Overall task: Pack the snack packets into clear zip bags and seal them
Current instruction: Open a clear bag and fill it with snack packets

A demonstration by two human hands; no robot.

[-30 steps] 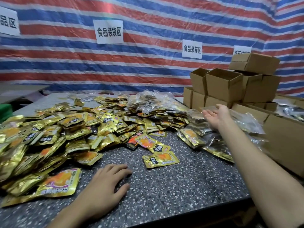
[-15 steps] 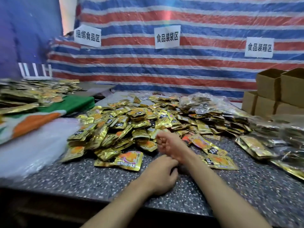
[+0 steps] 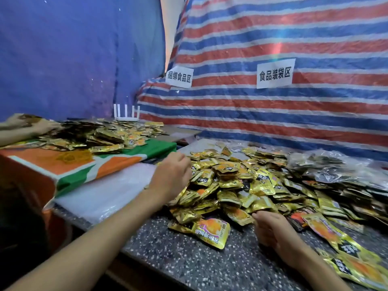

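A big heap of gold snack packets (image 3: 247, 185) covers the speckled stone table (image 3: 189, 259). A larger gold and pink packet (image 3: 210, 229) lies at the heap's near edge. A stack of clear zip bags (image 3: 109, 192) lies flat to the left of the heap. My left hand (image 3: 172, 177) reaches over this stack to the heap's left edge, its fingers bent down among the packets with the tips hidden. My right hand (image 3: 270, 229) rests at the front of the heap, fingers loosely curled, thumb touching a packet, holding nothing.
Filled clear bags (image 3: 327, 169) lie at the back right. To the left, an orange and green cloth (image 3: 73, 162) covers a higher table with more packets (image 3: 109, 135), where another person's hands (image 3: 27, 124) work. A white router (image 3: 126, 112) stands behind. Striped tarp with paper signs (image 3: 275, 73) backs the table.
My view has swung further left. My left hand has gone forward and left from the table to the heap's left edge. My right hand has drawn back to the heap's front.
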